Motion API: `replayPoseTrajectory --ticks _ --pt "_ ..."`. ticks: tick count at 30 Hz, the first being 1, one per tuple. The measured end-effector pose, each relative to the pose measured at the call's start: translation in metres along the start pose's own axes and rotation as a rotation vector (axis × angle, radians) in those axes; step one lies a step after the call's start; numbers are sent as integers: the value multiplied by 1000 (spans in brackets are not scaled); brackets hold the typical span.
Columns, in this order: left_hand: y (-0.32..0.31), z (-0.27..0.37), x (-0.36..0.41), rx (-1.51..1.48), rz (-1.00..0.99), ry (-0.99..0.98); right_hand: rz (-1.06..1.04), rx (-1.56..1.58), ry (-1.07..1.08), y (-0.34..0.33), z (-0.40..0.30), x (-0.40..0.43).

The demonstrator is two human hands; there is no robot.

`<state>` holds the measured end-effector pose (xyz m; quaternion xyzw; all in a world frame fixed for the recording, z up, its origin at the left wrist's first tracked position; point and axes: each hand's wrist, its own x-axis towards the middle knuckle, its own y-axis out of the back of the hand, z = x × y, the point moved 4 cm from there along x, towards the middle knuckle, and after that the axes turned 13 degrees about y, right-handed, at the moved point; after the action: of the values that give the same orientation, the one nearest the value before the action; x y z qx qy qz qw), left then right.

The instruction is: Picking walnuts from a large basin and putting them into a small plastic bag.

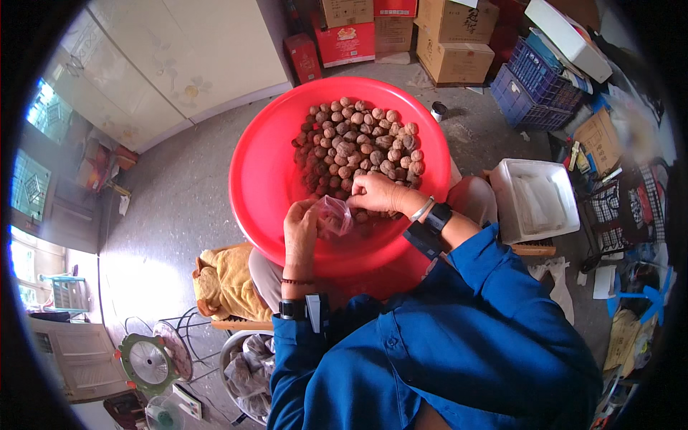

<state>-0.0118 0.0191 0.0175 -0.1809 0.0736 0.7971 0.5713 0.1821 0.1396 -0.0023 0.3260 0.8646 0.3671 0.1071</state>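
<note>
Brown walnuts lie heaped in a wide red plastic basin before me. Over the basin's near side, my left hand grips a small clear plastic bag by its left edge. Something brownish shows through the film, too blurred to name. My right hand is at the bag's other edge, its fingers curled and pinched against the rim, just above the nearest walnuts. Its fingertips are partly hidden, so a nut between them cannot be made out.
Right of the basin stands a white foam box, with blue plastic crates beyond. Cardboard boxes are stacked at the back. A tub of filled plastic bags and a yellow plush cushion are at my left.
</note>
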Motion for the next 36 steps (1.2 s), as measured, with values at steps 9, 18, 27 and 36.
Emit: replayPoseTrajectory --ticks 9,18,27,36 --pt "-2 2 -3 -27 -28 51 104 568 133 6 -27 3" --pt "0 0 1 -58 14 17 -295 -26 48 -24 10 -2" --pt "4 -6 3 -44 63 -5 -909 -323 -121 -48 -3 -21" --pt "7 -5 2 49 148 -63 -839 -299 -11 -55 6 -19"
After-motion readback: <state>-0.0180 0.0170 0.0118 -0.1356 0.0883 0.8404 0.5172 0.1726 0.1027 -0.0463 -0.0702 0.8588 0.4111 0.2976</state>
